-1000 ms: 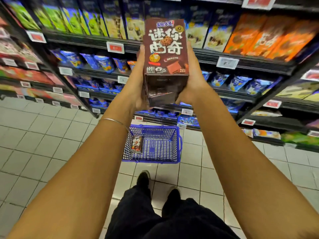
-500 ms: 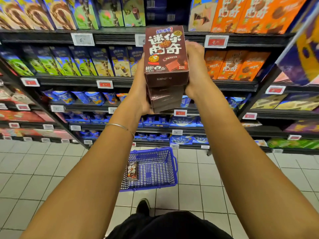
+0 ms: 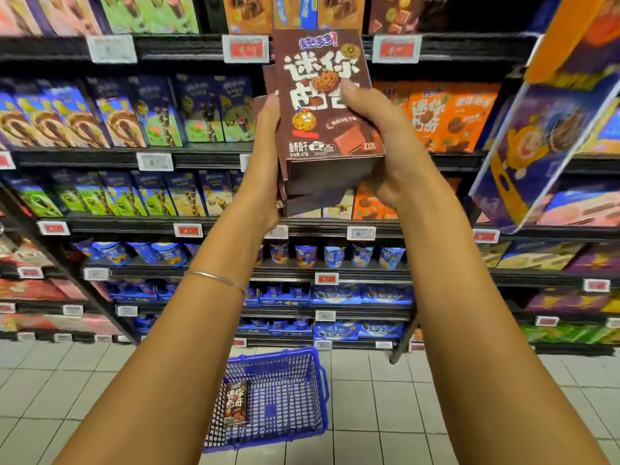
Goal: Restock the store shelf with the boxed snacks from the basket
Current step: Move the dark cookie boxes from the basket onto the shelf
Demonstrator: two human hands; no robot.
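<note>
The stack of boxes (image 3: 322, 105) has risen against the higher shelves and tipped a little to the right since the earlier frame, and the right thumb has come round onto its front face.

The left hand (image 3: 266, 156) grips the stack's left edge, fingers curled up along the side. A thin bracelet (image 3: 209, 276) sits on that forearm. The right hand (image 3: 385, 142) clasps the right side and lower corner, its thumb pressing on the printed front. Between them the boxes are held upright in the air, touching no shelf.

The front box is chocolate brown, with large white characters, a cookie cartoon and a chocolate square on its face. The edges of at least two more like it show behind, slightly fanned at the bottom.

This looks like the carrying step: the boxes are lifted but not yet placed. The next move calls for finding the matching row and sliding the stack in squarely, with the fanned boxes evened up first.

Down on the tiled floor stands the blue basket (image 3: 313, 391), with one more brown box (image 3: 236, 402) leaning at its left wall, so at least one more trip remains.

Beyond, orange boxes (image 3: 449, 115) of similar design sit just right of the stack. A dark gap (image 3: 476, 15) shows in the top row, though I cannot tell whether that is the slot.
</note>
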